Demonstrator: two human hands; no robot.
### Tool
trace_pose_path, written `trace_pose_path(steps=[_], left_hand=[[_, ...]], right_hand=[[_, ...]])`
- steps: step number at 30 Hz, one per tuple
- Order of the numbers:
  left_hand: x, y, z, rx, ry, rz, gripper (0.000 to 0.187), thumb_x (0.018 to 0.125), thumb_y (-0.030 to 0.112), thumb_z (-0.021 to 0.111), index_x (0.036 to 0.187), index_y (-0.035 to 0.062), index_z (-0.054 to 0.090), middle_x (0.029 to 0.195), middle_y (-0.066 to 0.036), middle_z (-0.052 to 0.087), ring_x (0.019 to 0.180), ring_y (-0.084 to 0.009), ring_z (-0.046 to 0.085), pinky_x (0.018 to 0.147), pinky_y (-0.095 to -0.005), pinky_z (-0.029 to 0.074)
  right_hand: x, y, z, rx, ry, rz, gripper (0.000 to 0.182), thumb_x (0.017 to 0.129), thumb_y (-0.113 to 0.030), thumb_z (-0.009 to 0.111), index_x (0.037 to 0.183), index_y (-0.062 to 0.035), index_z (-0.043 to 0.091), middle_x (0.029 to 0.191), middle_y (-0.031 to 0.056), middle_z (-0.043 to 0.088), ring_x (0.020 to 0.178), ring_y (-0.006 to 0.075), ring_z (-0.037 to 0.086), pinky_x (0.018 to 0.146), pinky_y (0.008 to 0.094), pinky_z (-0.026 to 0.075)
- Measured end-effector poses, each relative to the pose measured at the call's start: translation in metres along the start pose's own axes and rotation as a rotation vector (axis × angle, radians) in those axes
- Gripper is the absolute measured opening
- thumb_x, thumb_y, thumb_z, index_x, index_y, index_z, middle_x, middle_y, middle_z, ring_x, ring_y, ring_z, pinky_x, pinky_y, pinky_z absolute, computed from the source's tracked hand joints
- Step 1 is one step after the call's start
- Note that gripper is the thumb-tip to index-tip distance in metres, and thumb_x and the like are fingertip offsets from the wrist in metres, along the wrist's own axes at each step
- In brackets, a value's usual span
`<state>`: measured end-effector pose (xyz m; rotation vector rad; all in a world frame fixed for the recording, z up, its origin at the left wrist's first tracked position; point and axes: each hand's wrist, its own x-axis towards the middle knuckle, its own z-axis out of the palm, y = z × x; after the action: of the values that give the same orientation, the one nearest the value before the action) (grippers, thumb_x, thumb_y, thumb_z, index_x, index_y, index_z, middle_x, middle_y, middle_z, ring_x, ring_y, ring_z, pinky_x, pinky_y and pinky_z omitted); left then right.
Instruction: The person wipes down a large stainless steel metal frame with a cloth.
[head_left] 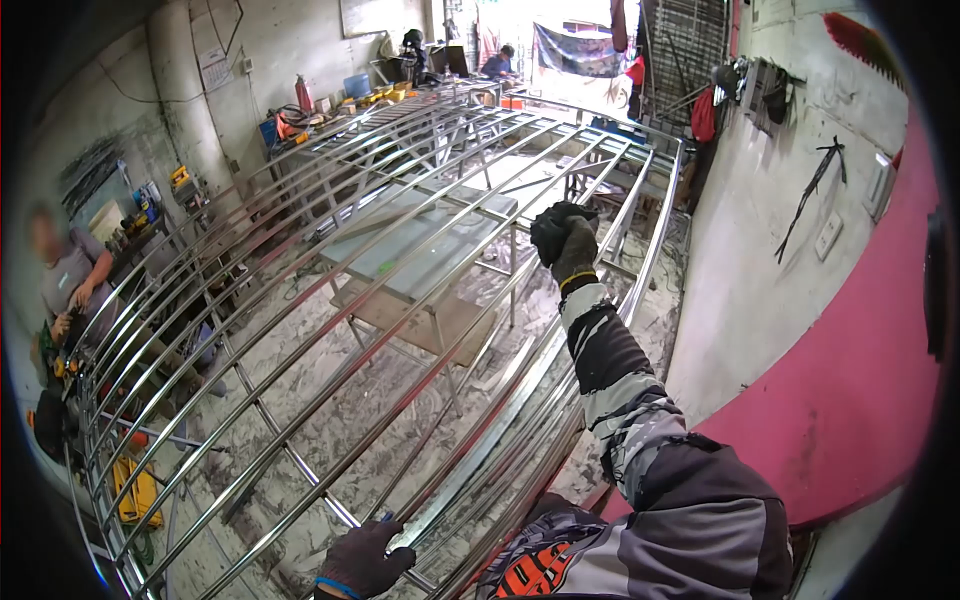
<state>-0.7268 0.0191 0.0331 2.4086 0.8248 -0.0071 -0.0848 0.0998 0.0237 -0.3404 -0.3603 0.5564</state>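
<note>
A large frame of shiny metal tubes (372,345) stretches across the view, its long parallel bars joined by crossbars. My right hand (567,245), in a dark glove, is raised over the frame's right side with the fingers closed. Something dark may be in it, but glove and content blend together. At the bottom, my left hand (365,560), also in a dark glove, lies at the near bars with thumb and fingers apart. Close to it, loose metal lengths (490,450) run lengthwise below the frame.
Under the frame stands a grey-topped table (410,255) with a wooden board (400,318) below. At left is a person (80,280); another person (497,63) is far back. A pink panel (810,430) and wall border the right. A yellow case (137,492) sits lower left.
</note>
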Motion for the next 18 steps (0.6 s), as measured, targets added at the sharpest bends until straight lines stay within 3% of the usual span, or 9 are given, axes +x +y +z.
trace_pose_path(steps=[5,8,18], left_hand=[[-0.002,0.002,-0.001,0.020,0.013,0.004,0.048,0.088,0.034,0.068,0.125,0.0033,0.067,0.115,-0.022,0.069,0.107,-0.0388,0.067,0.092,-0.0475,0.053],[-0.001,0.005,-0.004,0.005,-0.001,-0.013,0.048,0.088,0.033,0.067,0.126,0.0037,0.067,0.114,-0.021,0.069,0.106,-0.0385,0.067,0.092,-0.0473,0.053],[-0.001,-0.001,0.001,-0.018,0.031,0.029,0.047,0.087,0.033,0.067,0.124,0.0033,0.067,0.113,-0.021,0.069,0.103,-0.0394,0.067,0.089,-0.0474,0.054]], right_hand=[[-0.004,0.002,0.004,0.036,-0.052,0.051,0.037,0.081,-0.004,0.051,0.117,-0.0132,0.046,0.097,0.0172,0.062,0.072,0.0355,0.069,0.056,0.0487,0.063],[-0.015,-0.002,0.022,-0.105,0.106,-0.034,0.037,0.081,-0.004,0.052,0.117,-0.0126,0.047,0.095,0.0169,0.062,0.071,0.0352,0.069,0.056,0.0481,0.064],[0.005,0.001,-0.002,0.086,-0.025,-0.020,0.034,0.081,-0.002,0.050,0.113,-0.0108,0.049,0.092,0.0158,0.061,0.071,0.0341,0.067,0.056,0.0484,0.063]])
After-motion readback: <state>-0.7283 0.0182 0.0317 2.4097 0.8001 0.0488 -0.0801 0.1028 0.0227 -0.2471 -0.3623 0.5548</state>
